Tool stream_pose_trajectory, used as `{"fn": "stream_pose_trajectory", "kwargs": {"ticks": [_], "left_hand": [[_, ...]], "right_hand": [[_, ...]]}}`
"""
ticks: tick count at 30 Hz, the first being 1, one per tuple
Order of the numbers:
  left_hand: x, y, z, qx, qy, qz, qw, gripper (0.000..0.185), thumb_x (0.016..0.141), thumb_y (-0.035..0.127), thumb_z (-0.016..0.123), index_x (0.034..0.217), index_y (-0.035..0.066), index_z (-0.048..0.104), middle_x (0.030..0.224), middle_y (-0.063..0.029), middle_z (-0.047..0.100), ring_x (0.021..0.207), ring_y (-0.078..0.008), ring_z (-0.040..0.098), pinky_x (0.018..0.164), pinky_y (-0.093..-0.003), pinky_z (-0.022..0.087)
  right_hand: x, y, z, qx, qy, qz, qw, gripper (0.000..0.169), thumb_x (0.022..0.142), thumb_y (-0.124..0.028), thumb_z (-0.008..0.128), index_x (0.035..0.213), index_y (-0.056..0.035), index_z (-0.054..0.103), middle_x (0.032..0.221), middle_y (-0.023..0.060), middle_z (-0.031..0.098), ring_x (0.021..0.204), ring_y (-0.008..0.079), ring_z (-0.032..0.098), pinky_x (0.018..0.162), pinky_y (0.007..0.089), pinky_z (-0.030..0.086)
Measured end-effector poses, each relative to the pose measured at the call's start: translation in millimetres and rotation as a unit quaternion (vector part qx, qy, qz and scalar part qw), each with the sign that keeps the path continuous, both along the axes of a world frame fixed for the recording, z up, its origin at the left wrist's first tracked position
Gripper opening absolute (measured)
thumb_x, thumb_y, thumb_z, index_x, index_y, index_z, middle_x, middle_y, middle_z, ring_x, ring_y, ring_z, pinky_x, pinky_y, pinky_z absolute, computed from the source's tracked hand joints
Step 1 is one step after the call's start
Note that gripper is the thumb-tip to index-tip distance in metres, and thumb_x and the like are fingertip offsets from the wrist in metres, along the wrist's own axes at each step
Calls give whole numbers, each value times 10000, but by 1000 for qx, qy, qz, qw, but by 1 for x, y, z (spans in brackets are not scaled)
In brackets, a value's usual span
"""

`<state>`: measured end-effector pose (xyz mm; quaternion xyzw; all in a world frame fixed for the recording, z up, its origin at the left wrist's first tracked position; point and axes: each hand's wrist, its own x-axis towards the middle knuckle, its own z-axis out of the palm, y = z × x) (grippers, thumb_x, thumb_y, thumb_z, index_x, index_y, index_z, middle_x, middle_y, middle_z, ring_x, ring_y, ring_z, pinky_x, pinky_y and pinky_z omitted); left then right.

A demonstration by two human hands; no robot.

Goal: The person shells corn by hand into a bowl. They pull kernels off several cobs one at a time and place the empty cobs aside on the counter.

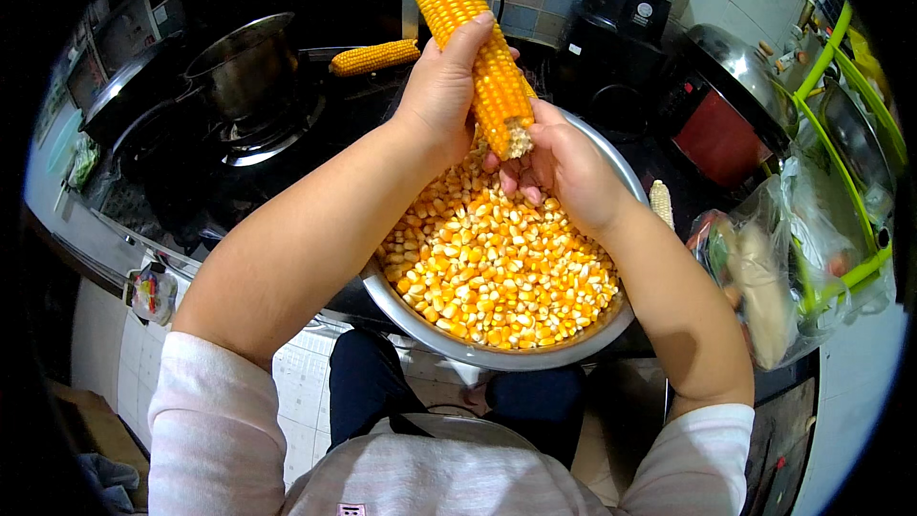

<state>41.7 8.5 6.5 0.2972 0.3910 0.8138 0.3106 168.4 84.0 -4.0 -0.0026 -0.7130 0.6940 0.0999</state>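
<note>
My left hand [448, 89] is wrapped around the middle of an ear of dried yellow corn [458, 7], held aslant above a metal bowl [458, 352]. Some kernels are gone from the ear's lower end, where pale cob shows. My right hand [566, 158] is at that end, thumb by the bare cob and fingers curled below it; whether it grips the ear is unclear. Loose corn kernels [501, 265] fill much of the bowl. Another ear of corn [376, 57] lies behind on the black counter. Part of one more ear shows behind my hands.
A metal pot [240, 72] stands on the gas stove at the left. Right of the bowl lies a stripped corncob [661, 202]. Farther right are plastic bags of food [763, 287], a green rack [856, 269] and a red cooker [720, 140]. A black appliance [616, 50] stands behind.
</note>
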Motion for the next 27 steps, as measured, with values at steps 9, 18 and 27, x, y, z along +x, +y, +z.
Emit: {"fn": "stream_pose_trajectory", "kwargs": {"ticks": [9,18,27], "left_hand": [[-2,0,-1,12,3,1,1000,511,827,514,499,966,24,547,881,-116,561,827,-218,551,803,-373,454],[0,0,0,32,47,8,998,504,826,502,511,995,28,536,887,-110,567,829,-207,552,789,-371,459],[2,-1,1,30,44,5,999,451,838,464,517,1006,45,521,896,-98,573,841,-205,556,793,-366,463]], "right_hand": [[1,-2,4,-48,0,16,999,413,880,-269,287,1235,-61,327,876,102,540,601,117,486,464,188,347],[1,0,2,-15,3,-6,1000,439,831,-254,330,1227,-65,342,838,94,533,555,108,445,445,179,331],[1,-3,5,-44,-13,-16,999,385,882,-308,315,1192,-85,367,840,97,544,567,98,459,447,174,340]]}}
